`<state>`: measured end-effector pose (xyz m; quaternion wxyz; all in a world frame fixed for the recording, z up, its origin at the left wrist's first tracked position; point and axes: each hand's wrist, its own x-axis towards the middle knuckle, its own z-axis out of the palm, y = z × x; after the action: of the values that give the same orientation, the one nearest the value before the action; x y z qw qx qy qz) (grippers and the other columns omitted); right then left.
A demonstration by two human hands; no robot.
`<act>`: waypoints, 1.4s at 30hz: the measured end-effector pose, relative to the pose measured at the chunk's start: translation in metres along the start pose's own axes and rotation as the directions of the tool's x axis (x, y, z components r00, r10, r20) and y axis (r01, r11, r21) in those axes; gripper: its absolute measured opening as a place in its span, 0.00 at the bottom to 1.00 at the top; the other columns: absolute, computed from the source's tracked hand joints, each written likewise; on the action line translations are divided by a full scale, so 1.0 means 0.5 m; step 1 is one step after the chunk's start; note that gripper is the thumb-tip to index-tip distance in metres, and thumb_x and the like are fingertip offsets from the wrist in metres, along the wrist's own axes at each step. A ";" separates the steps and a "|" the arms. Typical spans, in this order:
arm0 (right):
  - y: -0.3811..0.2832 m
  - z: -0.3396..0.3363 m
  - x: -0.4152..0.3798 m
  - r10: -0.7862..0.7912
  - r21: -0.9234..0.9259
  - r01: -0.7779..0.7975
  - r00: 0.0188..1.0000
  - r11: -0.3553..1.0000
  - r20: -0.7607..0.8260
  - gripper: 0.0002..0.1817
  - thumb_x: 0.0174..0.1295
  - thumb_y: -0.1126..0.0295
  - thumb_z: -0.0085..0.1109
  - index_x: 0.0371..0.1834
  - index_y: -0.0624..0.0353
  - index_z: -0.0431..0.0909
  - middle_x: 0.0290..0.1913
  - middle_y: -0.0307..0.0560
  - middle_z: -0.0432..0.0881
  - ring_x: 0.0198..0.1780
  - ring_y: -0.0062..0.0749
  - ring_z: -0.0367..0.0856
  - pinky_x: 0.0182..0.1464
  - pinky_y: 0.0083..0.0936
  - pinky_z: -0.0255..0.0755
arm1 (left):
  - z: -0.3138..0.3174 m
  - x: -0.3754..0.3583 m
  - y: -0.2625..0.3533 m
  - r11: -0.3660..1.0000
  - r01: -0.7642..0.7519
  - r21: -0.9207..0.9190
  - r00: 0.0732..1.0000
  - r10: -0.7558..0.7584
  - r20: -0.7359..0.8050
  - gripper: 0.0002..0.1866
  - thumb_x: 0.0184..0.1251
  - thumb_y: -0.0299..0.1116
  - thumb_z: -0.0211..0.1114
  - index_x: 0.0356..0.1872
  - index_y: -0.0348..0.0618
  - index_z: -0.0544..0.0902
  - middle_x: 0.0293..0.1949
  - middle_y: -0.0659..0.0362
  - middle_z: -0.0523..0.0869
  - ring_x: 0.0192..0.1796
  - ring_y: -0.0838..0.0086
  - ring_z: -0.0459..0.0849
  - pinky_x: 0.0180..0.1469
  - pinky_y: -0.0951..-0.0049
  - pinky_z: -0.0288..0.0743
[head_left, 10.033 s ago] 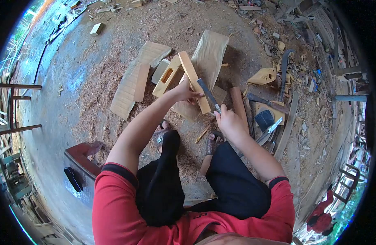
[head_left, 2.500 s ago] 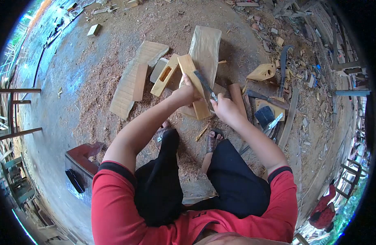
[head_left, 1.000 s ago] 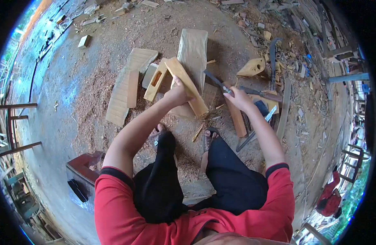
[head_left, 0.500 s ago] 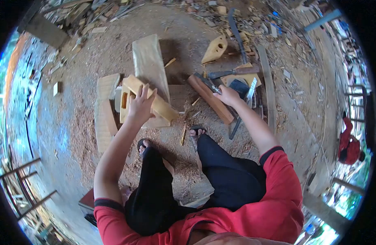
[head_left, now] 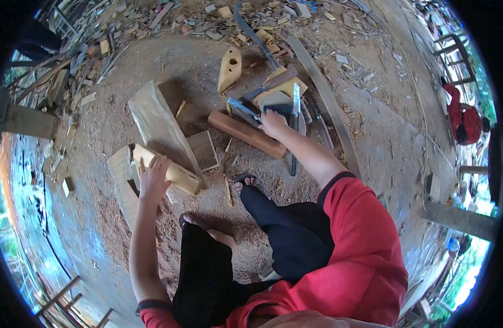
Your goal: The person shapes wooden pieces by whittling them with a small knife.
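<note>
My left hand (head_left: 153, 176) lies over a pale yellow shaped wooden block (head_left: 181, 180), its fingers curled across the top and its thumb at the near side. The block rests on light boards at the left. My right hand (head_left: 274, 124) is closed at the near end of a narrow metal-bladed hand tool (head_left: 242, 107); its fingers partly hide the grip. Just below that tool lies a reddish-brown wooden block (head_left: 246, 134). A dark, flat-topped object (head_left: 276, 100) sits right beside my right fingers. Close to it is a shiny metal strip (head_left: 296, 101).
A pointed wooden piece with holes (head_left: 229, 68) lies farther off. Near it are a wooden-handled blade (head_left: 269, 83) and a long curved blade (head_left: 251, 33). A long plank (head_left: 322, 90) runs along the right. Shavings cover the ground. A person in red (head_left: 463, 117) is at far right.
The view has turned and shifted. My left fingers, spread before, now curl over the yellow block. My right hand and the bladed tool have moved slightly away from the reddish-brown block.
</note>
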<state>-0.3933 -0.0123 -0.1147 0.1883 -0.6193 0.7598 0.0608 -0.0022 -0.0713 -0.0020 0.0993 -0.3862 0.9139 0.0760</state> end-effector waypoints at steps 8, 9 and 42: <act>-0.004 0.002 0.001 0.013 0.048 -0.017 0.997 0.999 0.082 0.21 0.50 0.62 0.61 0.44 0.61 0.68 0.45 0.55 0.74 0.47 0.46 0.76 0.42 0.38 0.75 | -0.013 -0.028 -0.057 0.935 0.310 -0.173 0.904 -0.346 -0.250 0.34 0.38 0.40 0.73 0.51 0.45 0.71 0.48 0.56 0.77 0.54 0.65 0.75 0.66 0.44 0.48; -0.004 0.002 -0.001 0.013 0.052 -0.017 0.996 0.998 0.083 0.21 0.50 0.62 0.61 0.44 0.61 0.68 0.45 0.55 0.74 0.47 0.46 0.76 0.42 0.38 0.75 | -0.020 -0.035 -0.056 0.901 0.353 -0.251 0.864 -0.417 -0.283 0.32 0.40 0.44 0.72 0.49 0.42 0.73 0.45 0.53 0.79 0.51 0.60 0.77 0.62 0.50 0.58; -0.070 0.014 -0.061 0.037 -0.138 -0.004 0.969 0.990 0.243 0.36 0.39 0.50 0.70 0.48 0.63 0.72 0.47 0.53 0.76 0.50 0.42 0.75 0.51 0.34 0.70 | 0.233 -0.288 -0.264 -0.261 0.369 -0.892 0.163 -0.927 0.339 0.26 0.47 0.52 0.70 0.37 0.39 0.78 0.23 0.62 0.78 0.19 0.81 0.76 0.13 0.84 0.58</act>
<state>-0.3532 0.0100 -0.1053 0.2372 -0.6106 0.7311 0.1905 0.2055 -0.0380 -0.0887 -0.3457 -0.8244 0.2583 0.3662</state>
